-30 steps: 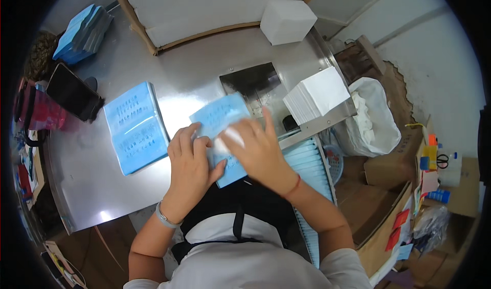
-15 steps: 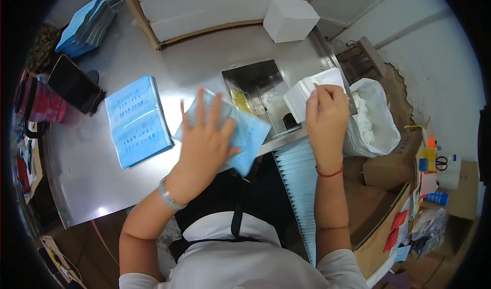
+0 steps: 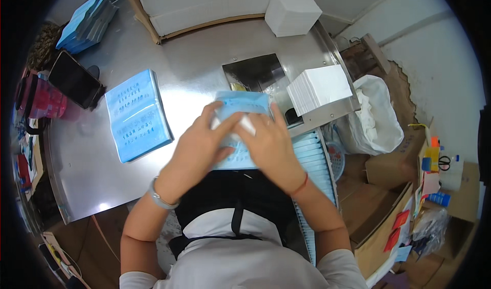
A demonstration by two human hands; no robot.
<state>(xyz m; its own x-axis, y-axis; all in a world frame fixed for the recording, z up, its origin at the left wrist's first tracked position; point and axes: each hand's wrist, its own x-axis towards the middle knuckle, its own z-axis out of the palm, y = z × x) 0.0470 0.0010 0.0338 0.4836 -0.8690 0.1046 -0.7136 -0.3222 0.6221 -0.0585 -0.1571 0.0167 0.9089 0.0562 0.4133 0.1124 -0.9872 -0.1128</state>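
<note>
A blue printed plastic packet [image 3: 242, 100] lies at the table's near edge, under both hands. My left hand [image 3: 197, 140] is at its left side, thumb and fingers bent over it. From the right, my right hand [image 3: 271, 140] reaches across the packet, its fingers bunched at a small white folded paper [image 3: 246, 126], mostly hidden between the hands. The fingers are slightly blurred. To the right stands a stack of white folded papers [image 3: 325, 90]. A flat pile of blue printed packets [image 3: 137, 117] rests on the table to the left.
A phone [image 3: 75, 79] leans by a pink jug [image 3: 48, 100] at the left. More blue packets [image 3: 86, 25] stand at the far left, a white paper block [image 3: 292, 15] at the back. Right of the metal table [image 3: 194, 58] is a white-lined bin [image 3: 381, 117]; rows of blue packets [image 3: 312, 156] sit below.
My right hand has moved left from the white stack to the blue packet, bringing a white paper. My left hand has shifted slightly, and the packet now lies straighter.
</note>
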